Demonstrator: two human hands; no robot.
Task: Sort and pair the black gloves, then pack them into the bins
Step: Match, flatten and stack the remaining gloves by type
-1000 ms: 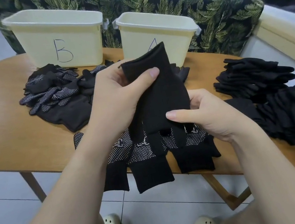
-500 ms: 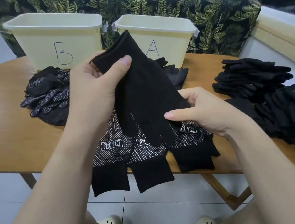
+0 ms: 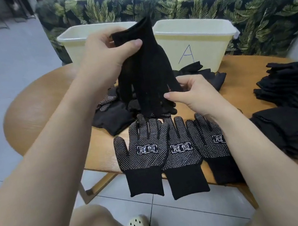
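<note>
While we hold one glove [image 3: 144, 68] above the table [image 3: 45, 108] | left hand [image 3: 107, 56] pinches cuff, right hand [image 3: 192, 93] pinches fingertips | three dotted gloves [image 3: 170, 148] flat at table's near edge | bin A [image 3: 212, 51] behind, contents unseen | packing seemingly not begun

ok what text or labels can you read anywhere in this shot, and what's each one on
"A", handwritten on the front of the right bin.
"冠恒", white boxed print on the palm of the left dotted glove.
"冠恒", same print on the middle dotted glove.
Same print on the right dotted glove, only its first character showing; the forearm hides the rest.
The left bin shows no letter here; the left hand and the held glove cover its front.
</note>
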